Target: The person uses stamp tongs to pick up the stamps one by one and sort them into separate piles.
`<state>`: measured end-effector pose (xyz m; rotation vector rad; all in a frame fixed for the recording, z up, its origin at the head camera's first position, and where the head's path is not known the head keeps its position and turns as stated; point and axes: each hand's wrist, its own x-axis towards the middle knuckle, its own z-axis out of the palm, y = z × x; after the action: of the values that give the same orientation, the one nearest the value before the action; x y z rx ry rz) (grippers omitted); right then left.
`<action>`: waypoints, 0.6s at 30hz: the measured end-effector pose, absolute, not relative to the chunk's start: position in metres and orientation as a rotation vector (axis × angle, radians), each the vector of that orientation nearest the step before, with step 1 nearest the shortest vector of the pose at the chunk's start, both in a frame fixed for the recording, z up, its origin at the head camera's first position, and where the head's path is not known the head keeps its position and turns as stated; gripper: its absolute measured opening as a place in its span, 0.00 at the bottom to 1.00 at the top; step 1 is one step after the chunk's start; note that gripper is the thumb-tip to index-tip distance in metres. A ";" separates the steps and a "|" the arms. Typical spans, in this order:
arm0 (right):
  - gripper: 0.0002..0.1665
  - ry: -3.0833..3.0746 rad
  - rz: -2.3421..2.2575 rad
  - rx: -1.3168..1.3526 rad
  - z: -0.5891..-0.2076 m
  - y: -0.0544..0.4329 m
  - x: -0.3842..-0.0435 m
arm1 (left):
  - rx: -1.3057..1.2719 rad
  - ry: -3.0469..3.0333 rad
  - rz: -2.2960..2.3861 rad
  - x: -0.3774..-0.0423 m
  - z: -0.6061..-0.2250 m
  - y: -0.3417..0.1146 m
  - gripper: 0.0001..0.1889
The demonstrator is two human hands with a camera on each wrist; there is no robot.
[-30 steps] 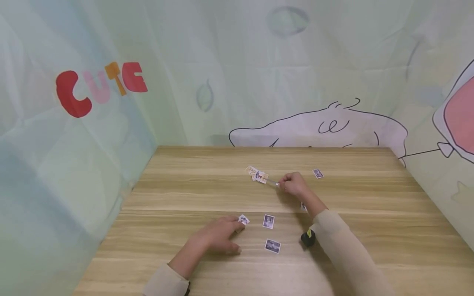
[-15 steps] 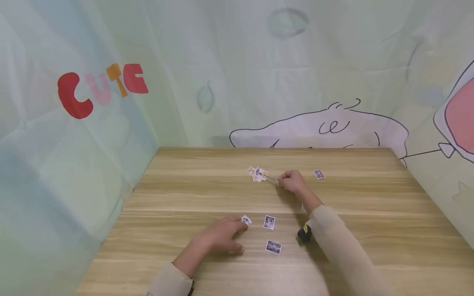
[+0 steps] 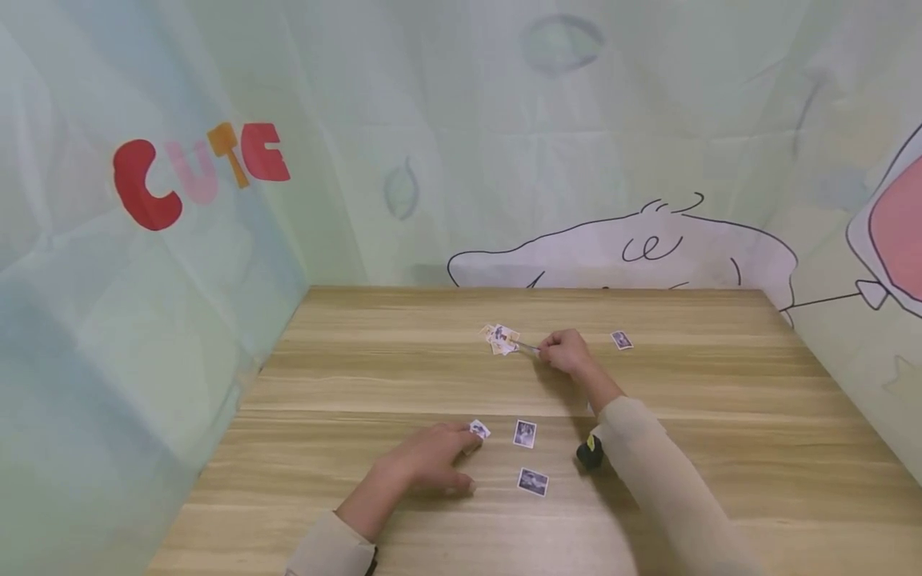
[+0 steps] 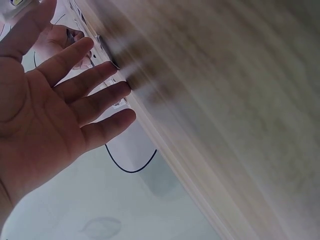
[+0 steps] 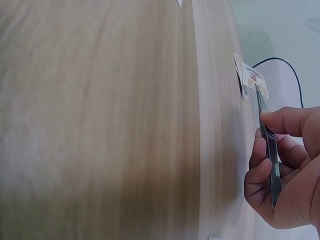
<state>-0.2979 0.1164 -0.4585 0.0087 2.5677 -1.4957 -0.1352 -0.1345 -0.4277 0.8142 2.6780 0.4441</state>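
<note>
My right hand (image 3: 567, 352) grips dark metal tweezers (image 5: 270, 150) between thumb and curled fingers. Their tips meet a white-edged stamp (image 5: 255, 80) at the little pile of stamps (image 3: 497, 339) towards the far side; whether they pinch it I cannot tell. My left hand (image 3: 430, 460) has its fingers spread and extended, as its palm in the left wrist view also shows. Its fingertips are at the tabletop beside a small stamp (image 3: 479, 430), which they partly cover.
Two dark-pictured stamps lie right of the left hand: an upper stamp (image 3: 525, 434) and a lower stamp (image 3: 533, 482). Another stamp (image 3: 622, 340) is at the far right. A black object with a yellow mark (image 3: 590, 453) shows beside the right sleeve. Printed cloth walls border the wooden table (image 3: 346, 352).
The stamp at the tweezers' tips has shifted slightly away and left over the pile, with the right hand moving a little the same way. My left hand stays nearly in place.
</note>
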 end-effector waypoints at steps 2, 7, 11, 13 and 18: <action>0.08 2.572 -1.493 0.016 -0.458 0.115 -0.298 | 0.811 2.677 0.440 -0.135 -0.426 -0.134 0.33; 0.09 2.586 -1.488 0.017 -0.457 0.116 -0.297 | 0.804 2.673 0.445 -0.133 -0.424 -0.133 0.33; 0.10 2.595 -1.469 0.039 -0.458 0.119 -0.297 | 0.788 2.672 0.451 -0.133 -0.423 -0.134 0.33; 0.10 2.585 -1.467 0.059 -0.458 0.120 -0.297 | 0.780 2.672 0.455 -0.132 -0.423 -0.134 0.33; 0.10 2.594 -1.438 0.062 -0.455 0.123 -0.296 | 0.761 2.669 0.462 -0.133 -0.422 -0.135 0.34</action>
<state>-0.2959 0.1226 -0.4550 0.0618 2.5936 -1.4382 -0.1330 -0.1351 -0.4221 0.7615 2.6688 0.4617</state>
